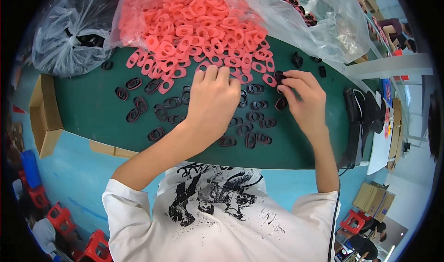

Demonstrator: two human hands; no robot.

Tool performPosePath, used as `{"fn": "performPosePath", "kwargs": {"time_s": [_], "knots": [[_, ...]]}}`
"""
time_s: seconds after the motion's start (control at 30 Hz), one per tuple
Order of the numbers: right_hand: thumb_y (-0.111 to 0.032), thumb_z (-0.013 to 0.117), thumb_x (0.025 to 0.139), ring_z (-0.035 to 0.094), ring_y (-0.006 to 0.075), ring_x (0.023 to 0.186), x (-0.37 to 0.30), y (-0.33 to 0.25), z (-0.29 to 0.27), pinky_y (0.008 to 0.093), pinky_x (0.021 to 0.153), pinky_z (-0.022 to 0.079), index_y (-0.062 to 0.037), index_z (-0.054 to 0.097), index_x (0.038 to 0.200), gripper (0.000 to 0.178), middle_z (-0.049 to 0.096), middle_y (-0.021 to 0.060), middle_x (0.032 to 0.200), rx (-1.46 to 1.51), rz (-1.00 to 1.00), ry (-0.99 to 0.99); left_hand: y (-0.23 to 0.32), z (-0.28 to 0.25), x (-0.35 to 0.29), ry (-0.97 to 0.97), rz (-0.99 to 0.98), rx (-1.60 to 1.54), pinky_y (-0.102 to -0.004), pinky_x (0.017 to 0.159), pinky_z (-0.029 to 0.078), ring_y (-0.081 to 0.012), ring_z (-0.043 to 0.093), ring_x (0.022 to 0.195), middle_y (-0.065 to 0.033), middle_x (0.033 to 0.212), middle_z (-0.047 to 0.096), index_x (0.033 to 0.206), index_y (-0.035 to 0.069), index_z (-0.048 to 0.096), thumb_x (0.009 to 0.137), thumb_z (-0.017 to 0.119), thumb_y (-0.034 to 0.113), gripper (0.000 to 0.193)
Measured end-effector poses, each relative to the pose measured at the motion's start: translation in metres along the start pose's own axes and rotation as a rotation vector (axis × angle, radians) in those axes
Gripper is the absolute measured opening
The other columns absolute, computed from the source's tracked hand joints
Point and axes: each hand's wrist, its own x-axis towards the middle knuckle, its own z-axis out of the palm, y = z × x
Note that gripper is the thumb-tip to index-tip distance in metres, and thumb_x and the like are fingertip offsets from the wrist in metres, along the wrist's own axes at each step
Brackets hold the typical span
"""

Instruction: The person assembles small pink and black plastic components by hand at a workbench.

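My left hand [213, 102] is closed over the middle of the green table, knuckles up, at the near edge of a heap of pink oval rings [185, 31]. Its fingertips and whatever they grip are hidden. On the right, my right hand [305, 98] pinches a small black part [279, 76] between thumb and index finger. Just below that thumb lies a dark oval piece [280, 103]. Around both hands many black oval rings [255, 117] are scattered, some showing reddish edges.
Clear plastic bags stand along the far side: a knotted one [74, 35] at left, another [319, 21] at right. Loose black parts [297, 59] lie far right. A black case-like object [355, 114] stands at the right edge, an open cardboard box [45, 116] at the left.
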Motion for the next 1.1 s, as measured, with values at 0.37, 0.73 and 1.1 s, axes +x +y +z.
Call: {"fn": "performPosePath", "kwargs": {"time_s": [0.37, 0.73, 1.1], "knots": [[0.001, 0.073, 0.078, 0.063, 0.0257, 0.086, 0.010, -0.016, 0.021, 0.0342, 0.071, 0.052, -0.0001, 0.068, 0.087, 0.011, 0.065, 0.0076, 0.098, -0.194, -0.001, -0.037, -0.015, -0.004, -0.022, 0.065, -0.048, -0.141, -0.0390, 0.082, 0.040, -0.0250, 0.053, 0.092, -0.0062, 0.092, 0.057, 0.096, 0.005, 0.068, 0.072, 0.075, 0.007, 0.026], [-0.001, 0.070, 0.083, 0.063, 0.0295, 0.071, 0.009, -0.017, 0.023, 0.0366, 0.062, 0.050, 0.0028, 0.066, 0.087, 0.006, 0.061, 0.0113, 0.094, -0.160, 0.080, -0.090, -0.014, -0.002, -0.021, 0.117, -0.050, -0.164, -0.0408, 0.081, 0.039, -0.0259, 0.052, 0.093, -0.0076, 0.088, 0.057, 0.086, 0.003, 0.067, 0.071, 0.078, 0.015, 0.022], [-0.001, 0.069, 0.084, 0.063, 0.0330, 0.073, 0.013, -0.016, 0.029, 0.0405, 0.065, 0.050, 0.0049, 0.065, 0.084, 0.007, 0.060, 0.0129, 0.094, -0.155, 0.118, -0.109, -0.014, -0.004, -0.021, 0.080, -0.063, -0.138, -0.0404, 0.081, 0.038, -0.0261, 0.051, 0.091, -0.0080, 0.088, 0.056, 0.084, 0.004, 0.068, 0.073, 0.075, 0.013, 0.017]]}}
